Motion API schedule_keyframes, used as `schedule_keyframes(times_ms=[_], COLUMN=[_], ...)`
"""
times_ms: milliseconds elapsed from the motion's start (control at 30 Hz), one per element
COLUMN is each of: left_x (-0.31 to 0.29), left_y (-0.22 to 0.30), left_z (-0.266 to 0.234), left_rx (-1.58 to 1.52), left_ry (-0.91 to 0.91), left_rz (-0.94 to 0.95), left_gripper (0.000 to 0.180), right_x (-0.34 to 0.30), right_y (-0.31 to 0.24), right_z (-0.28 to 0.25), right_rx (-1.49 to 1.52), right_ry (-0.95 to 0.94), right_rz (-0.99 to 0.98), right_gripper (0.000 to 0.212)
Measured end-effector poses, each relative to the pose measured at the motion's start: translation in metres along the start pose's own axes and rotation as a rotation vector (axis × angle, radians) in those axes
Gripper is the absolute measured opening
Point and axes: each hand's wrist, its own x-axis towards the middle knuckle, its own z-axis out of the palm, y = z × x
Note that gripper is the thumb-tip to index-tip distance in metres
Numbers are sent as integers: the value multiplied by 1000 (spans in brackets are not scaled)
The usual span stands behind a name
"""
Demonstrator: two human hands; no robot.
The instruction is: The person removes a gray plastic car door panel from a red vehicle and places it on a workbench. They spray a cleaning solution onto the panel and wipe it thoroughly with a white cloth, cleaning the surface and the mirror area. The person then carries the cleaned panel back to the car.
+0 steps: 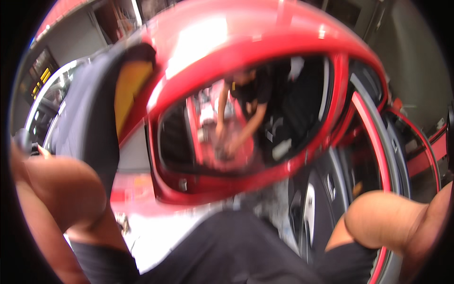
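Bare skin of my left arm fills the left rim, very near and smeared by motion. My right arm comes in at the right rim, bent at the elbow. Both hands run into the rims, and I cannot make out their fingers or anything in them. Between the arms is the glossy red car body with a large dark window. A person in a dark shirt shows in that glass, arms reaching down; I cannot tell whether this is a reflection or a view through it.
Beside my right arm stands an open car door with a black inner panel and red edge. A dark cover with a yellow underside hangs at the left. My dark clothing occupies the lower middle. A grey wall stands behind.
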Motion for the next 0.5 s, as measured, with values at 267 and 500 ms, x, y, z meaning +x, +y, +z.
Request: schedule_keyframes(times_ms=[267,500], left_x=[11,13], left_y=[16,3], left_z=[-12,-20], left_rx=[-25,101], left_ry=[82,10], left_rz=[11,97], left_gripper=[54,59], right_x=[36,6], right_y=[6,39], right_z=[-3,52], right_rx=[-203,-146], right_ry=[-15,109], right_rz=[5,12], right_gripper=[50,49])
